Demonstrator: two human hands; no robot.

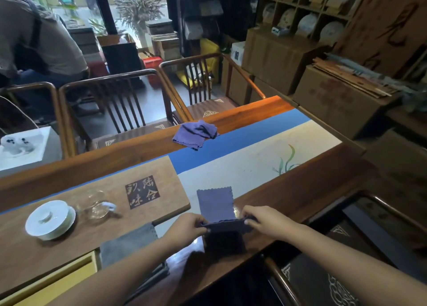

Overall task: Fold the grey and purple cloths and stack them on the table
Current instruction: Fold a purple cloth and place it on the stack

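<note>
A purple cloth (216,205) lies half flat on the table's near side, its near half lifted into a fold. My left hand (188,226) pinches the fold's left end and my right hand (262,220) pinches its right end. The part below the fold hangs dark over the table edge. A grey cloth (128,243) lies flat to the left, partly under my left forearm. A second purple cloth (196,133) sits crumpled at the table's far edge.
A white lidded cup (49,220) and a glass pitcher (97,205) stand on a wooden tray (147,171) at left. A blue and white runner (265,157) covers the table's middle. Wooden chairs (120,102) line the far side; a person sits at back left.
</note>
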